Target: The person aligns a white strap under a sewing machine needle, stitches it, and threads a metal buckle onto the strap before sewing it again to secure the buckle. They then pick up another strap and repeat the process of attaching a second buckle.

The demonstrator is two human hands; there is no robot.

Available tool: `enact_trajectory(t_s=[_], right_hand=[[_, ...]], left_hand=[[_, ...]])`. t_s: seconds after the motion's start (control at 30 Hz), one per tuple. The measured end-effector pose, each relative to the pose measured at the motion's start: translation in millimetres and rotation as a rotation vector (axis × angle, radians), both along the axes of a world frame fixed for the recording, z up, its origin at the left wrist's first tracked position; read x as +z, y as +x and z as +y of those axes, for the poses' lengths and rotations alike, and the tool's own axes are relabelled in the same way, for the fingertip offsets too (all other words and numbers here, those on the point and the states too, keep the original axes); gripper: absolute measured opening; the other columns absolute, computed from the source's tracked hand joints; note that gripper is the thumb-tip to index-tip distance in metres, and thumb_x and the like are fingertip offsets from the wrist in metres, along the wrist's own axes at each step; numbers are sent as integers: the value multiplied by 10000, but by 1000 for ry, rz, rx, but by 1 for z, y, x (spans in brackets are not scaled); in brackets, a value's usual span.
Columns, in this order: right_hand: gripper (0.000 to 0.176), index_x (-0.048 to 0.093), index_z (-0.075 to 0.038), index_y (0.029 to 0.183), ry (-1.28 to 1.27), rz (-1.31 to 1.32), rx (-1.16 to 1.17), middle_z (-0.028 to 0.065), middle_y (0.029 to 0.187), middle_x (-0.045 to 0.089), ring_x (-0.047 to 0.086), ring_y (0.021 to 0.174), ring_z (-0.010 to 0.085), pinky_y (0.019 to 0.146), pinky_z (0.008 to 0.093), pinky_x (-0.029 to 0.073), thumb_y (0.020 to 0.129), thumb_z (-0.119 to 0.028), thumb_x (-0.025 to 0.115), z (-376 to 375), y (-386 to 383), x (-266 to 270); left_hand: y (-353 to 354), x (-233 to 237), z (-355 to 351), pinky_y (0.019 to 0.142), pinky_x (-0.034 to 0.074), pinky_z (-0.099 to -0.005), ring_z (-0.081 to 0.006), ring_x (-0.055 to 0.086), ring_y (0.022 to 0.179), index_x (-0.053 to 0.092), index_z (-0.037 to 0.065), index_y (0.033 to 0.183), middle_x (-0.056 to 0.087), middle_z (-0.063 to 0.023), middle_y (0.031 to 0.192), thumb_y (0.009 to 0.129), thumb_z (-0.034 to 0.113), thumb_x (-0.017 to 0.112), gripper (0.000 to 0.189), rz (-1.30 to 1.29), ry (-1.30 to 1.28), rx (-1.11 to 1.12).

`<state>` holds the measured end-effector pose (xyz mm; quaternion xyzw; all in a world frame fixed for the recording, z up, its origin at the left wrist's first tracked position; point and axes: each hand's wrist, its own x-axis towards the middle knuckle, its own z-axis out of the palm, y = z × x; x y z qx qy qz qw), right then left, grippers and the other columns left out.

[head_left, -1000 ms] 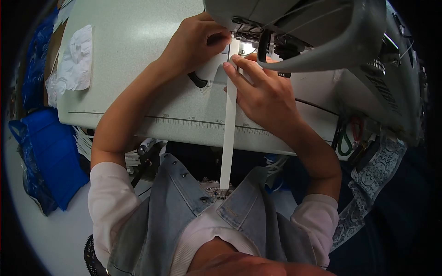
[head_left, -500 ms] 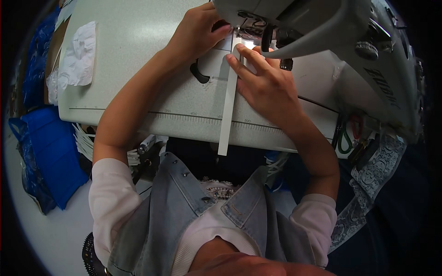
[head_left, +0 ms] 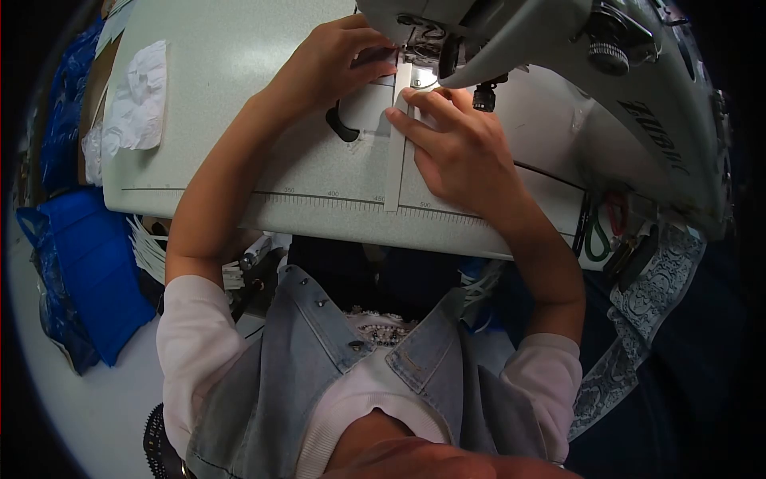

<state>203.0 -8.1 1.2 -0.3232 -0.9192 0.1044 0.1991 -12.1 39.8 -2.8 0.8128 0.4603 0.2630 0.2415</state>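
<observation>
A narrow white strip [head_left: 394, 172] lies lengthwise on the sewing machine bed, its far end running under the needle area [head_left: 423, 48]. My right hand [head_left: 463, 148] rests over the strip from the right, fingers stretched out and fingertips on it. At the strip's far left edge is my left hand [head_left: 339, 64], with a gap between thumb and forefinger. Its fingertips are close to the presser foot, and the machine head partly hides what they touch. A lit patch of metal plate shows just right of the strip.
The machine arm [head_left: 638, 104] overhangs the right side. A ruler scale [head_left: 319, 195] runs along the table's front edge. Crumpled white paper [head_left: 144, 96] lies at left, near a blue bag [head_left: 92, 271]. Scissors [head_left: 597, 231] and lace trim [head_left: 658, 279] are at right.
The white strip has slid away from me toward the needle; its near end moved from beyond the table edge onto the ruler. My left thumb and forefinger are more apart. My right hand shifted slightly left.
</observation>
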Motion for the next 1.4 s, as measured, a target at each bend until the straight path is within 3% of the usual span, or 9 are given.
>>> enact_trajectory(t_s=[0.27,0.33,0.43,0.57,0.67,0.77,0.87,1.17,1.4], right_hand=[[367,693,-131,1031,-88,42,49,12,1043,604,594,878,176,621,293,482,683,-28,643,1,3,0],[340,696,-133,1018,-73,62,40,8,1048,612,606,837,165,612,282,487,701,-26,635,4,3,0],[298,692,-100,965,-138,168,-22,4,1032,619,523,801,201,690,340,383,684,-32,621,6,1,-7],[282,697,-109,933,-154,148,-61,13,1032,632,532,824,202,684,340,387,680,-16,616,7,1,-5],[274,699,-124,918,-185,150,-34,16,980,631,544,830,205,680,346,398,679,-18,616,7,3,-3],[260,697,-127,905,-233,156,16,18,894,625,560,802,208,666,354,410,682,-22,616,9,6,1],[258,712,-121,951,-219,148,60,17,811,585,582,634,144,534,279,476,730,-30,616,9,7,1],[280,713,-138,957,-180,112,-7,17,788,584,583,614,152,530,283,478,712,-35,624,10,5,4],[298,711,-145,975,-187,121,34,18,774,578,582,608,146,535,275,479,710,-35,629,10,7,0]], left_hand=[[-3,-2,3,707,521,-328,-243,628,794,674,5,945,634,-114,915,751,142,725,243,51,158,-82],[-4,-6,6,546,470,-326,-212,596,582,670,18,902,641,-130,709,755,147,737,207,-23,253,-118],[-4,-5,6,560,481,-323,-225,607,597,672,17,917,648,-136,729,753,161,741,229,13,287,-118],[-6,-6,4,565,479,-328,-229,610,604,676,24,932,649,-137,735,754,190,745,253,49,313,-114],[-9,-14,0,560,471,-343,-237,602,601,677,26,930,643,-137,721,746,264,757,311,75,-63,46],[-7,-10,2,553,469,-349,-236,591,594,673,14,922,633,-135,702,733,347,762,394,177,157,-36],[-2,3,2,557,476,-343,-236,594,597,666,-5,910,625,-132,689,725,388,762,445,150,374,-124],[-4,3,1,608,496,-327,-219,619,665,668,-6,1009,645,-129,775,712,419,767,528,199,333,-89],[-2,4,0,614,500,-325,-211,626,688,658,-27,968,648,-137,806,713,430,763,534,154,295,-105]])
